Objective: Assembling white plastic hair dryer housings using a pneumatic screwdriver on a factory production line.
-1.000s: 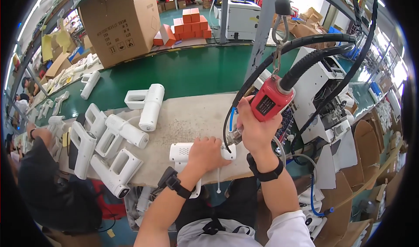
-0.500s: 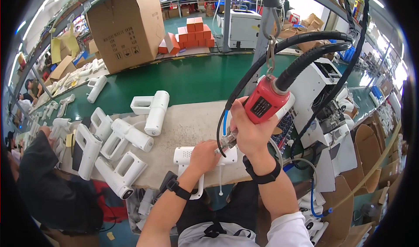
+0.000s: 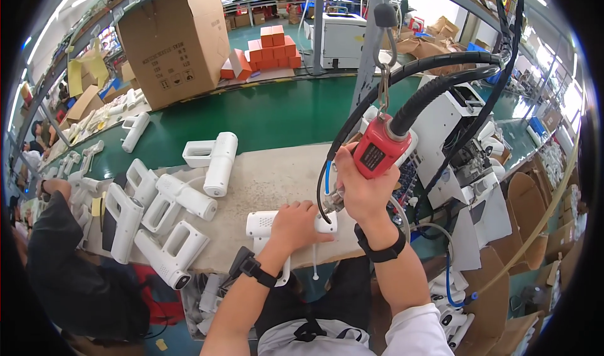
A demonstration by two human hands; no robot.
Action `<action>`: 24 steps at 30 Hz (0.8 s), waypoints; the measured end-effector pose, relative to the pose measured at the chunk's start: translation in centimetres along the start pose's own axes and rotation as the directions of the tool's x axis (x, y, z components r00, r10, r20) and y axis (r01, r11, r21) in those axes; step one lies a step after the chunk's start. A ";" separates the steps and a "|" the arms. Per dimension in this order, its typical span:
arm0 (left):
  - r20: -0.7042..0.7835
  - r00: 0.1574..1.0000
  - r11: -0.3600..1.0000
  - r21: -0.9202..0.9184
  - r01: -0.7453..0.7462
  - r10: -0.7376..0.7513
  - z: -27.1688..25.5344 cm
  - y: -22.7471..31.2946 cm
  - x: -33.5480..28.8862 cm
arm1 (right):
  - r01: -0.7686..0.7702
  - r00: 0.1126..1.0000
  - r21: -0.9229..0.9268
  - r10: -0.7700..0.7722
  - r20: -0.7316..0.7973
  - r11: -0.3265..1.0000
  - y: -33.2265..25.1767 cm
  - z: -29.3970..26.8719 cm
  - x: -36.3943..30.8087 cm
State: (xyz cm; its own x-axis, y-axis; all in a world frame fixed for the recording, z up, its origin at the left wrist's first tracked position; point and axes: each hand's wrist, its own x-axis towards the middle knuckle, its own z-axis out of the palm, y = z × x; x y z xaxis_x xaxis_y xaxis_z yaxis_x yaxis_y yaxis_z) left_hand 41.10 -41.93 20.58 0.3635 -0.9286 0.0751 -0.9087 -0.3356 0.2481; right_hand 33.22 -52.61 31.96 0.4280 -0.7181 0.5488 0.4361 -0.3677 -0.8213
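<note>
A white gun-shaped device [image 3: 259, 222] lies across the front edge of the bench, its perforated end to the left and its handle pointing toward me. My left hand [image 3: 294, 227] grips it over the top, the thumb reaching along the near side. In my right hand [image 3: 368, 195] is a red electric screwdriver [image 3: 381, 143], held from around its body with the nose pointing down. Its metal tip end meets the right end of the device; the bit and any screw are hidden. A chain and hook [image 3: 385, 66] hold the screwdriver from above.
Several similar white devices [image 3: 220, 164] lie to the left on the grey-beige mat [image 3: 270, 173]. A co-worker's arm in a dark sleeve [image 3: 56, 236] reaches in at far left. Behind stand a large carton [image 3: 173, 54] and orange boxes [image 3: 274, 50]. Black cables [image 3: 434, 107] loop at right.
My left fingers have left the screwdriver's tip and now lie over the device, thumb stretched out. The screwdriver stays in my right hand, its tip slightly lower. The view has shifted a little.
</note>
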 end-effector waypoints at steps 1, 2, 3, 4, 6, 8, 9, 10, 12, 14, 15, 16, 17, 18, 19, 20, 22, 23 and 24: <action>-0.001 1.000 1.000 -0.002 0.000 0.000 0.0 0.1 0.1 | -0.002 1.000 -0.018 0.002 -0.004 1.000 0.1 -0.1 0.0; 0.050 0.998 1.000 0.004 0.024 -0.024 -0.1 0.2 0.2 | -0.002 1.000 -0.021 0.002 -0.004 1.000 0.2 -0.2 -0.1; 0.102 0.994 0.999 0.013 0.048 -0.049 -0.1 0.2 0.3 | -0.018 1.000 -0.006 0.018 -0.006 1.000 0.3 -0.2 -0.1; 0.103 0.994 0.999 0.011 0.048 -0.049 0.2 0.2 0.3 | -0.033 0.999 0.009 0.033 -0.006 0.999 0.5 -0.2 -0.1; 0.091 0.994 0.997 0.053 0.060 -0.065 0.9 -0.1 0.5 | -0.032 0.999 0.010 0.032 -0.010 0.999 1.1 -0.2 -0.1; 0.080 0.995 0.998 0.028 0.055 -0.057 0.9 -0.1 0.5 | -0.032 0.999 0.013 0.032 -0.010 0.999 1.7 -0.1 0.0; 0.065 0.997 0.999 0.005 0.049 -0.049 0.9 -0.1 0.5 | -0.030 0.999 0.019 0.031 -0.012 0.999 2.0 0.0 0.0; 0.068 0.996 0.999 0.003 0.052 -0.052 1.0 -0.2 0.5 | -0.029 0.999 0.024 0.029 -0.013 0.999 2.3 0.1 0.0; 0.056 0.997 0.999 0.014 0.052 -0.053 1.2 -0.1 0.4 | -0.035 0.999 -0.023 0.035 -0.005 0.999 3.3 -0.2 -0.2; 0.058 0.997 0.999 0.019 0.049 -0.050 1.3 0.0 0.6 | -0.037 0.999 -0.068 0.037 0.003 0.997 3.9 -0.2 -0.4; 0.059 0.997 0.999 0.026 0.044 -0.045 1.2 -0.1 0.6 | -0.067 0.998 -0.058 0.067 0.007 0.996 4.0 -0.1 -0.5; 0.056 0.997 0.999 0.027 0.045 -0.046 1.3 -0.1 0.5 | -0.095 0.995 -0.048 0.095 0.010 0.994 4.0 0.0 -0.7; 0.090 0.994 0.998 0.036 0.057 -0.060 1.3 -0.2 0.6 | -0.088 0.996 -0.047 0.088 0.011 0.995 4.0 0.1 -0.7; 0.123 0.990 0.997 0.046 0.069 -0.074 1.4 -0.3 0.7 | -0.086 0.996 -0.068 0.087 0.021 0.994 4.0 0.3 -0.8; 0.116 0.991 0.997 0.048 0.066 -0.071 1.4 -0.3 0.7 | -0.083 0.996 -0.089 0.086 0.030 0.993 4.0 0.3 -0.9; 0.108 0.991 0.996 0.047 0.073 -0.078 1.6 -0.3 0.7 | -0.092 0.995 -0.095 0.095 0.026 0.991 4.0 0.3 -0.9; 0.096 0.992 0.996 0.045 0.076 -0.080 1.4 -0.2 0.7 | -0.053 0.998 -0.072 0.052 -0.022 0.996 2.8 0.0 -0.7; 0.057 0.995 0.996 0.012 0.086 -0.086 1.2 -0.3 0.7 | -0.024 0.998 -0.046 0.021 -0.066 0.999 1.8 0.1 -0.7; 0.020 0.995 0.995 -0.026 0.098 -0.097 1.1 -0.2 0.5 | -0.002 0.996 0.060 0.007 -0.087 0.998 -0.2 0.3 -0.6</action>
State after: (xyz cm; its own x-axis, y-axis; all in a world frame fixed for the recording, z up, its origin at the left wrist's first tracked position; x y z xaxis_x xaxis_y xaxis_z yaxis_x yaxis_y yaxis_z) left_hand 41.28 -42.47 19.50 0.4461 -0.8945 0.0311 -0.8630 -0.4207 0.2796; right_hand 33.11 -51.92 31.85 0.3610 -0.7693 0.5271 0.4820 -0.3299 -0.8117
